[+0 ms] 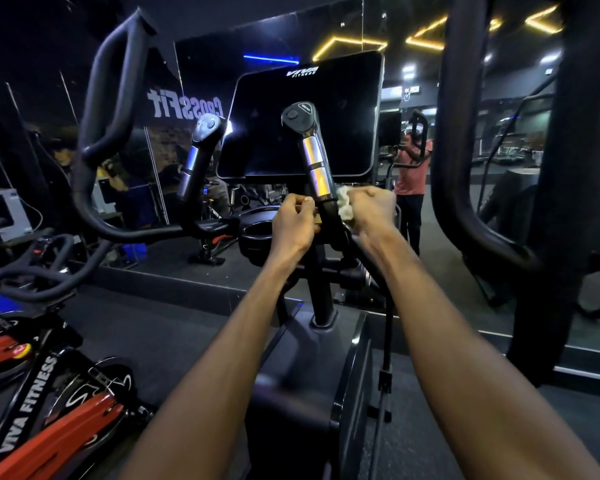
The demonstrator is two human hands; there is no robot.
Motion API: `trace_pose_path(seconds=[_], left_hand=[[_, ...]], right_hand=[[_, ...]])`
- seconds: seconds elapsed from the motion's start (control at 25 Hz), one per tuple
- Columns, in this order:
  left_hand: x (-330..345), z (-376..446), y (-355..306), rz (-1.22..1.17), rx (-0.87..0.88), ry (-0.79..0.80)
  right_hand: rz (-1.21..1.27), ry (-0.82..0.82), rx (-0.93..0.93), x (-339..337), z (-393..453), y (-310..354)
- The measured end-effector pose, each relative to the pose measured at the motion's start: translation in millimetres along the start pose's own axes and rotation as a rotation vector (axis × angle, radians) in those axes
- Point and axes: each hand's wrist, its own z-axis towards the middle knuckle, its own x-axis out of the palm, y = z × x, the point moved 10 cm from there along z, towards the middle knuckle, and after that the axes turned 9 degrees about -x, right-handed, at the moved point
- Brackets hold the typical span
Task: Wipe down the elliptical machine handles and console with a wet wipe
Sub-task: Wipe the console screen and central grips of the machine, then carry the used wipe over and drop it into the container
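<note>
The elliptical's dark console screen [305, 119] stands straight ahead. Two short fixed handles with silver sensor bands rise in front of it, the left handle [196, 157] and the right handle [314, 157]. My right hand [371, 209] grips a crumpled white wet wipe [345, 206] and holds it against the lower right side of the right handle. My left hand [295, 220] is curled against the same handle's left side near its base, fingertips pinched. Long black moving arms curve up at the left [108, 109] and right [465, 133].
A red and black spin bike [49, 403] stands at lower left. A wall mirror [413, 168] behind the machine reflects a person in a pink shirt. A round cup holder [257, 233] sits below the console. The elliptical's black housing [309, 375] lies between my forearms.
</note>
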Motion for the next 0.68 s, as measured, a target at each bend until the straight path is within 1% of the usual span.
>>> trace_pose_path(seconds=[0.04,0.08,0.2,0.28,0.36,0.44,0.48,0.56,0.68], left_hand=[[1,0,0,-0.003,-0.019,-0.006],[2,0,1,-0.02,-0.045,-0.005],[6,-6,7,-0.148,-0.141,0.018],[4,-16,10,-0.179,-0.187,0.019],[3,-28,11,-0.177,-0.224,0.046],[4,-45,8,-0.169,-0.252,0.093],[3,-55,5,-0.149,-0.252,0.101],[-6,-73,-1,-0.117,-0.229,0.065],[-29,-102,-5,-0.129,-0.237,-0.032]], right_hand=[[0.071,-0.039,-0.04,0,-3,18],[0.06,-0.036,-0.11,3,-8,33],[-0.156,0.031,-0.302,9,-43,56],[-0.232,0.08,-0.351,5,-62,49],[-0.289,0.161,-0.311,2,-72,35],[-0.283,0.185,-0.262,-7,-79,32],[-0.244,0.196,-0.254,-9,-83,33],[-0.131,0.272,-0.199,-8,-94,34],[0.113,0.479,0.045,5,-121,17]])
